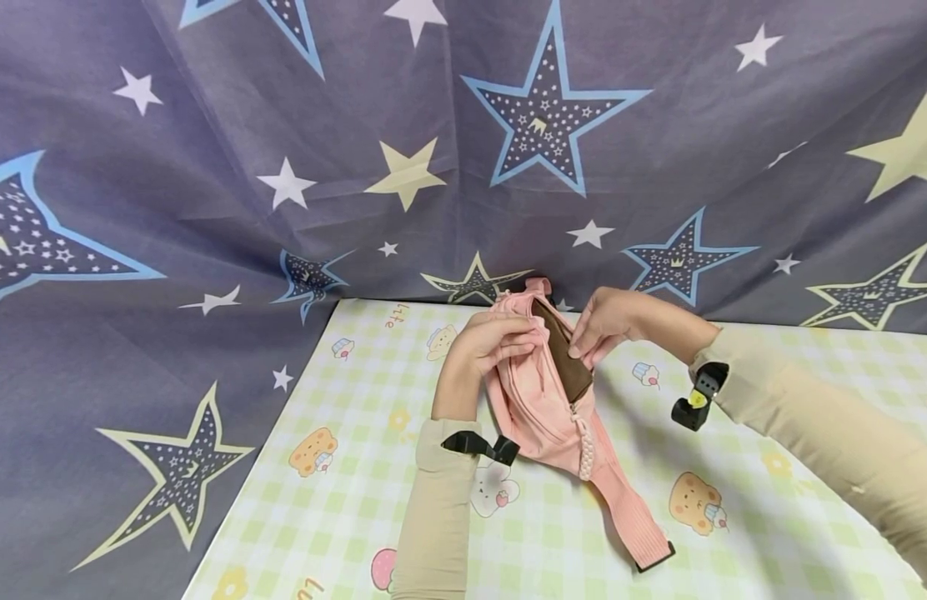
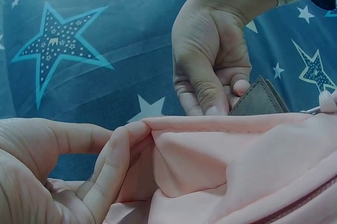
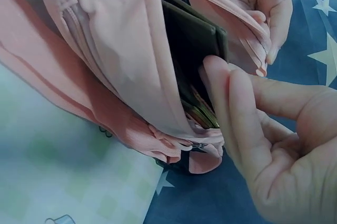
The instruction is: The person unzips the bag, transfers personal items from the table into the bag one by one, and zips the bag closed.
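A pink waist bag (image 1: 534, 408) leans with its main pocket unzipped. A dark brown wallet (image 1: 572, 367) sits partly inside that opening; the right wrist view shows the wallet (image 3: 195, 32) standing between the pink walls. My left hand (image 1: 501, 337) pinches one edge of the opening between thumb and fingers. At the opposite side, the right hand (image 1: 606, 321) has thumb and fingers at the wallet's edge and holds it. Some of the right fingertips are hidden by the bag's edge in the left wrist view. Deeper in the pocket, thin layered edges (image 3: 200, 105) show, their kind unclear.
A green-and-white checked tablecloth (image 1: 343, 492) with cartoon prints covers the table. The bag's ribbed strap (image 1: 632, 521) trails toward the front, ending in a black buckle piece. A braided zip pull (image 1: 586, 446) hangs from the bag. Behind stands a star-patterned curtain (image 1: 358, 100).
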A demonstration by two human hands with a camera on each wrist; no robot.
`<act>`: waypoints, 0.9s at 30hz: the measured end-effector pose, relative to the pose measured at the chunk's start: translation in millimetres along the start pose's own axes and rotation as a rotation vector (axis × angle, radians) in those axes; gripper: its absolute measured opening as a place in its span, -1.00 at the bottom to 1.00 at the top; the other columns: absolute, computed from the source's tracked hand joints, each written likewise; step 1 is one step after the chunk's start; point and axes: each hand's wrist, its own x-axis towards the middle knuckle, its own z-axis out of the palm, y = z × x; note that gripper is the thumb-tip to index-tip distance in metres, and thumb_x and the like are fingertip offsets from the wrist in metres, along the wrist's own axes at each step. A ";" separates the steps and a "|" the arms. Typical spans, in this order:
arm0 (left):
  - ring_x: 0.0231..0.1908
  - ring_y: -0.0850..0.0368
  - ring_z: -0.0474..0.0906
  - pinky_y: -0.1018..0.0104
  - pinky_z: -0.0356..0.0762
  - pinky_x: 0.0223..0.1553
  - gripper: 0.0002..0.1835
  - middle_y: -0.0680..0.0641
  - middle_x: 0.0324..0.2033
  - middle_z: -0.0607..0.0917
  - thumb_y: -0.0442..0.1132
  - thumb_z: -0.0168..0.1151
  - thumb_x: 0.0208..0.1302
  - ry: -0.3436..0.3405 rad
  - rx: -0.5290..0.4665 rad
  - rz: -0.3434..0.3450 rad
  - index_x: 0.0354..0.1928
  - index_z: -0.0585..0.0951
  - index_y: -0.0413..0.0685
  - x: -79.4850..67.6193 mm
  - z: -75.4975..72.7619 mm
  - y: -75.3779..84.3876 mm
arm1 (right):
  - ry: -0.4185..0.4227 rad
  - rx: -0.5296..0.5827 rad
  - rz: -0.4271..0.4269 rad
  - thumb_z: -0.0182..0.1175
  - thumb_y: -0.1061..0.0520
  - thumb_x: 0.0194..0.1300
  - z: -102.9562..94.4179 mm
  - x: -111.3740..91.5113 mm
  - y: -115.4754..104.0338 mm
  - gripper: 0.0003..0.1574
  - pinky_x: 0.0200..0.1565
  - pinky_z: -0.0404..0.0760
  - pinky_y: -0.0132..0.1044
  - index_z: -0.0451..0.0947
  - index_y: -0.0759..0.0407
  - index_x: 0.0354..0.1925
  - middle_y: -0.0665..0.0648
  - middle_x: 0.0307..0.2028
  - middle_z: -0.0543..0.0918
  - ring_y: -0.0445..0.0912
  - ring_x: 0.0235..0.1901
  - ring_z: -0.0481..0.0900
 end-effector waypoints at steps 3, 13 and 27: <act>-0.53 0.18 0.69 0.50 0.66 -0.47 -0.87 -0.06 -0.55 0.70 -0.52 0.15 0.19 -0.001 0.001 -0.003 -0.41 0.63 -0.22 -0.3 -0.7 -0.4 | -0.011 0.009 0.007 0.34 0.36 0.05 1.8 -0.6 0.5 -0.77 -0.31 0.72 -0.29 0.61 0.49 -0.27 0.18 -0.57 0.70 -0.11 -0.55 0.68; -0.55 0.20 0.68 0.52 0.64 -0.51 -0.89 -0.06 -0.56 0.70 -0.52 0.13 0.20 -0.013 0.028 0.002 -0.36 0.61 -0.24 1.1 -3.9 1.0 | 0.010 0.072 0.015 0.29 0.38 0.10 3.3 2.0 -1.1 -0.79 -0.35 0.72 -0.32 0.57 0.51 -0.26 0.18 -0.58 0.70 -0.09 -0.54 0.69; -0.57 0.20 0.67 0.50 0.64 -0.54 -0.90 -0.07 -0.55 0.69 -0.51 0.16 0.19 -0.061 0.081 0.068 -0.37 0.57 -0.20 0.2 -13.1 2.1 | -0.018 0.092 0.009 0.28 0.39 0.09 11.2 0.5 -6.1 -0.74 -0.36 0.71 -0.35 0.56 0.53 -0.21 0.17 -0.59 0.70 -0.11 -0.55 0.69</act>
